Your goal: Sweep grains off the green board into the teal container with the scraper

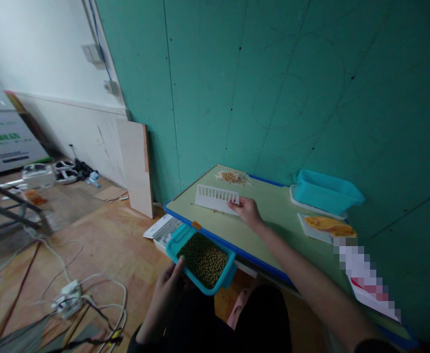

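My left hand (167, 289) grips the near edge of a teal tray (202, 260) filled with green beans, held just off the table's left edge above my lap. My right hand (247, 210) reaches across the green table (274, 220) and holds the right end of a white slotted plastic grid (216, 198) that stands on its edge on the table. Beyond the grid, a small heap of yellow beans (232, 177) lies near the table's far corner.
A teal box on a white lid (325, 192) stands by the green wall, with a white tray of yellowish stuff (327, 226) beside it. Papers (369, 289) lie at the right. Cables and a power strip (68, 296) cover the wooden floor at the left.
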{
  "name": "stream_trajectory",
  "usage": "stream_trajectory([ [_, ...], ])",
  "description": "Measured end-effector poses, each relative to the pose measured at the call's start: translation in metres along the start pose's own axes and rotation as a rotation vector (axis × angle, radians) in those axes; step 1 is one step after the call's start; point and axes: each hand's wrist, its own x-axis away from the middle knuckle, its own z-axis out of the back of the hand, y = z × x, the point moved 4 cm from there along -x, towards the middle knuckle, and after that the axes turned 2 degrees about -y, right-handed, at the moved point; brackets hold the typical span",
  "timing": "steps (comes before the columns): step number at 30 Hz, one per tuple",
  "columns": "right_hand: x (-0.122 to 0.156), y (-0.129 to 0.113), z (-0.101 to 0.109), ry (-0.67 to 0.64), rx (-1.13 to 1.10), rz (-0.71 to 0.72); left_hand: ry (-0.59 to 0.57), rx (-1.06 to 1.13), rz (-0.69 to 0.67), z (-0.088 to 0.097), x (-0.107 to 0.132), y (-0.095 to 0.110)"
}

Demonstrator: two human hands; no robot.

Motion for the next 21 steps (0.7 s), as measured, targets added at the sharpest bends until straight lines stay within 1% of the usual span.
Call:
stream_trajectory([
  [5,0.025,-0.003,0.018,0.034,-0.002,-0.023,-0.059,0.000,-0.046,-0.009,-0.001,-0.001],
  [8,0.043,-0.006,0.027,0.047,0.008,-0.041,-0.058,0.026,-0.079,-0.015,-0.002,-0.001],
  [12,0.073,-0.015,0.033,0.068,0.118,-0.033,-0.056,0.070,-0.078,-0.023,-0.003,0.000],
  [14,0.089,-0.025,0.031,0.068,0.197,-0.001,-0.055,0.072,-0.076,-0.027,-0.001,0.004],
  [17,0.110,-0.043,0.023,0.069,0.271,0.058,-0.060,0.094,-0.067,-0.032,0.004,0.010],
  [21,0.128,-0.064,0.008,0.066,0.261,0.127,-0.009,0.097,-0.074,-0.031,0.009,0.012],
])
